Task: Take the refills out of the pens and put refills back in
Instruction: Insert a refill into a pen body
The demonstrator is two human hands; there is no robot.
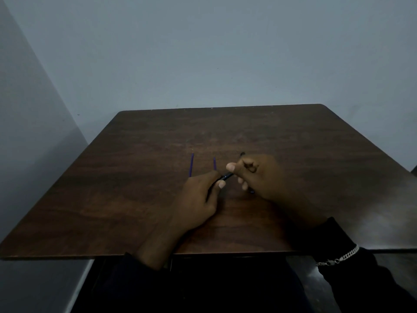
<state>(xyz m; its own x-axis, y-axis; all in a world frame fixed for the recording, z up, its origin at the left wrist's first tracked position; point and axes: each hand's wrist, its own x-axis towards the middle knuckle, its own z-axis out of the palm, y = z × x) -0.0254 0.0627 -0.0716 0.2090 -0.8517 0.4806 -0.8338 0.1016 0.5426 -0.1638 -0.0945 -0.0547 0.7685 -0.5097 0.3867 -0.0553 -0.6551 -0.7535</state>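
Both hands are together over the middle of the brown table [135, 177], working low and close. The left hand [198, 195] comes in from six o'clock, fingers and thumb curled round the lower end of the dark pen [226, 176], which slants up toward two o'clock. The right hand [259, 177] meets it from four o'clock, thumb and forefinger pinching the pen's upper end, so the pen bridges the small gap between the two hands just above the tabletop. There is more in that right fist: a dark stick [242, 154] pokes out at the hand's twelve o'clock, and another dark tip shows under the curled fingers at six; it may be a second pen, though the light is too dim to be sure. Out at the left hand's twelve o'clock, two purple refills lie flat on the wood, tips pointing toward the far edge: the left refill [191, 164] in full view, the right refill [214, 163] just beside it, its near end hidden behind the left knuckles. A silver chain bracelet [338, 259] sits on the right wrist over a dark sleeve [372, 279].
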